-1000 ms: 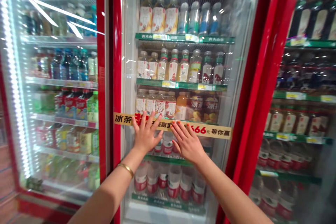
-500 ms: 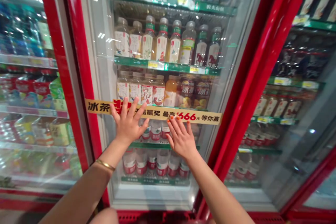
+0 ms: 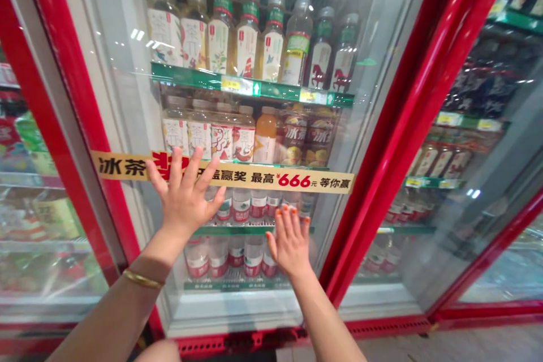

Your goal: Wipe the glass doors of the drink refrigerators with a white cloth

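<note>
One left hand (image 3: 184, 198) and one right hand (image 3: 292, 243) raised before a glass door (image 3: 365, 113)

The glass door is set directly ahead, bordered by a red frame (image 3: 70, 56) and crossed by a yellow strip (image 3: 254, 177) printed with Chinese characters. Behind it, bottles (image 3: 246, 39) are lined up on green-edged shelves (image 3: 186, 74). The left hand's fingers are spread wide over the left part of the yellow strip; a gold-coloured bracelet (image 3: 143, 279) is worn on that arm. The right hand is placed lower, just below the yellow strip, with its fingers closer together and its thumb set apart. Nothing is gripped by either hand; whether the right palm is pressed to the glass cannot be told.

The glass door is probably heavy and stiff, with a smooth, slippery face that could be cracked by a hard knock. Little grip is offered by that flat face, so it is best met with a whole palm; for a firmer hold, the side of the red frame seems better suited.
</note>
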Tool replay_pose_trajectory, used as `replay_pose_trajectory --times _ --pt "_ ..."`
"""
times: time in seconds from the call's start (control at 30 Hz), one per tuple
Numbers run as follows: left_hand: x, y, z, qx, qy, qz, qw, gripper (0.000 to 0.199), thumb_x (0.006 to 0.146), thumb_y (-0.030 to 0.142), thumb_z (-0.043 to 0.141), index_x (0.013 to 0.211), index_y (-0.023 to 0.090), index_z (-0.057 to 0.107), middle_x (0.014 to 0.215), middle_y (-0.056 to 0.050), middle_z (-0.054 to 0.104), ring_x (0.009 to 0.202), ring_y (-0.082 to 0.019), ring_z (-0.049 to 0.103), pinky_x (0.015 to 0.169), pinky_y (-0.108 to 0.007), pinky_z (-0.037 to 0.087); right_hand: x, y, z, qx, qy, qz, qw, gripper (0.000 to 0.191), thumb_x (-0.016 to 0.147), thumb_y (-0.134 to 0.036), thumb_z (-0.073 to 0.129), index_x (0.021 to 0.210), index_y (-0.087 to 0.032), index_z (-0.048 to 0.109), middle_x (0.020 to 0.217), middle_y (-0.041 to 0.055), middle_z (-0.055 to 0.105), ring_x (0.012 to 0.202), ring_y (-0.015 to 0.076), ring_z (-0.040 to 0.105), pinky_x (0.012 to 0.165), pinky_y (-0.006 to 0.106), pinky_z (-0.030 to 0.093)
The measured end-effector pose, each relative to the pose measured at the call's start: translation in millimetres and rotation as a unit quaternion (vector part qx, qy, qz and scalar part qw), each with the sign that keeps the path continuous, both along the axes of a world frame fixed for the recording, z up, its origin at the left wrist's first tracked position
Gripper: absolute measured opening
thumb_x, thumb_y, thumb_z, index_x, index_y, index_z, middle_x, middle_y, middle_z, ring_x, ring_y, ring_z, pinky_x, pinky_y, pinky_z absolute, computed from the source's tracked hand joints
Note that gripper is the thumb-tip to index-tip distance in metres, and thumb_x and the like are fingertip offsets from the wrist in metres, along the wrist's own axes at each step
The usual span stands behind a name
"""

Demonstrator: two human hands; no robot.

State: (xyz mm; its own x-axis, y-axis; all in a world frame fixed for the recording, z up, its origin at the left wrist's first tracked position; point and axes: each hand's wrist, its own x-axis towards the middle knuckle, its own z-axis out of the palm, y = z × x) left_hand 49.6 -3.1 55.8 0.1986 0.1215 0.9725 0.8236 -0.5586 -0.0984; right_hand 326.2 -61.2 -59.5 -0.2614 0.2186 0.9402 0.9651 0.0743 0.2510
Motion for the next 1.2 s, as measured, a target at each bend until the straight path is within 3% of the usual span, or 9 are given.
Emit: replay_pose_trajectory --times 0.17,0.27,0.47,0.6,0.7,0.8,0.9,1.03,1.2 --pt "0.6 -1.1 -0.1 0.010 0.002 0.017 1.000 0.089 0.097 0.049 0.072 0.172 0.054 0.024 0.184 0.008 0.025 0.174 -0.030 0.008 0.140 -0.063 -0.015 38.1 7.8 11.5 0.029 0.207 -0.060 0.976 0.082 0.110 -0.032 0.039 0.177 -0.007 -0.001 0.185 0.0246 0.002 0.174 0.0373 -0.001 0.135 0.076 0.018" --pt "1.4 -2.4 0.4 0.009 0.002 0.019 1.000 0.090 0.097 0.047 0.072 0.172 0.054 0.024 0.184 0.008 0.024 0.174 -0.031 0.008 0.140 -0.064 -0.014 10.3 15.6 18.4 0.011 0.163 -0.035 0.986 0.088 0.107 -0.035 0.047 0.178 -0.008 0.003 0.186 0.0222 0.001 0.174 0.0388 -0.001 0.136 0.074 0.016" --pt "2.0 -1.9 -0.1 0.025 0.007 0.039 0.999 0.087 0.099 0.049 0.069 0.173 0.051 0.024 0.184 0.007 0.024 0.174 -0.030 0.010 0.142 -0.063 -0.012 19.4 -4.1 -29.2 -0.007 0.091 -0.004 0.996 0.089 0.107 -0.038 0.049 0.177 -0.007 0.005 0.187 0.0162 -0.005 0.175 0.0311 -0.005 0.141 0.062 0.009" --pt "1.1 -1.5 -1.5 -0.003 -0.007 0.018 1.000 0.082 0.100 0.051 0.067 0.172 0.052 0.029 0.184 0.009 0.026 0.174 -0.036 0.011 0.140 -0.068 -0.014 26.9 2.8 -4.0 -0.005 0.265 -0.049 0.963 0.089 0.109 -0.037 0.038 0.175 -0.006 -0.012 0.184 0.0235 -0.017 0.172 0.0414 -0.015 0.131 0.083 0.016" --pt "0.0 -1.6 -2.5 -0.022 -0.008 0.023 0.999 0.081 0.100 0.053 0.066 0.172 0.052 0.029 0.184 0.010 0.023 0.174 -0.039 0.010 0.139 -0.070 -0.015 -8.5 13.6 7.2 -0.020 0.198 -0.013 0.980 0.093 0.107 -0.038 0.046 0.176 -0.006 -0.006 0.185 0.0244 -0.006 0.173 0.0416 -0.009 0.134 0.077 0.018" --pt "-0.3 -1.8 -2.9 -0.014 0.002 0.033 0.999 0.084 0.100 0.050 0.066 0.173 0.050 0.026 0.185 0.009 0.020 0.173 -0.039 0.011 0.140 -0.070 -0.013 -27.1 10.1 -20.4 -0.040 0.080 0.023 0.996 0.091 0.104 -0.035 0.053 0.178 -0.010 0.006 0.187 0.0190 0.009 0.175 0.0323 -0.001 0.140 0.061 0.016" --pt "0.3 -2.1 -2.7 0.006 0.008 0.041 0.999 0.085 0.100 0.048 0.067 0.174 0.049 0.025 0.185 0.009 0.020 0.173 -0.038 0.012 0.140 -0.070 -0.010 -4.9 0.2 -46.3 -0.037 0.129 -0.014 0.991 0.088 0.106 -0.029 0.048 0.178 -0.009 0.001 0.186 0.0208 0.005 0.175 0.0319 -0.003 0.139 0.066 0.017" --pt "0.5 -2.7 -2.3 0.009 0.011 0.045 0.999 0.084 0.101 0.048 0.066 0.174 0.048 0.024 0.185 0.009 0.017 0.174 -0.035 0.010 0.141 -0.069 -0.010 11.1 4.7 -19.9 -0.011 0.295 -0.045 0.954 0.087 0.108 -0.030 0.040 0.176 -0.009 -0.011 0.184 0.0282 -0.008 0.173 0.0424 -0.008 0.129 0.086 0.018" --pt "-0.2 -3.1 -2.7 -0.006 0.007 0.039 0.999 0.082 0.101 0.050 0.065 0.173 0.049 0.026 0.185 0.010 0.019 0.174 -0.035 0.009 0.140 -0.070 -0.011 -37.8 10.2 -19.3 -0.045 0.160 0.025 0.986 0.091 0.105 -0.032 0.051 0.178 -0.009 0.001 0.185 0.0247 0.009 0.175 0.0364 -0.001 0.136 0.072 0.022"
